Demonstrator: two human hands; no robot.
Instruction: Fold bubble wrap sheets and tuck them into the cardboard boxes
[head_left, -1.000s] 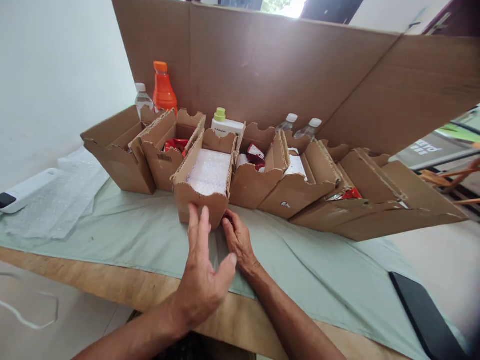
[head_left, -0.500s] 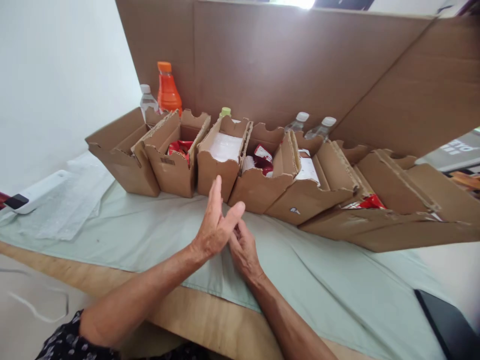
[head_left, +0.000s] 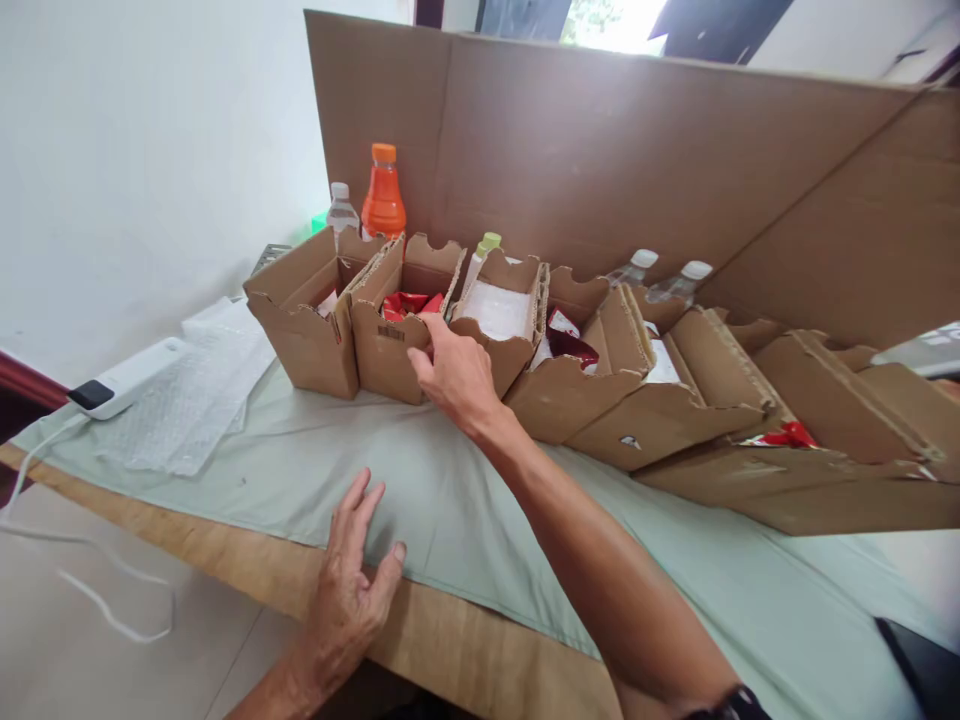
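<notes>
Cardboard boxes (head_left: 386, 365), right hand (head_left: 457, 375) outstretched to them, left hand (head_left: 351, 575) loosely spread

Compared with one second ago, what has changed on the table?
The third box from the left, which stood pulled forward, is now back in line. The left hand left its front and drew back toward the table edge, open. The right hand moved left and forward to the second box; its grip is unclear. The other boxes and orange bottle stayed.

Seven open brown cardboard boxes (head_left: 386, 365), apparently; the right-hand ones overlap.
Three clear, white-capped plastic bottles (head_left: 343, 214), one orange bottle (head_left: 384, 206), one green-capped white bottle (head_left: 490, 242).
</notes>
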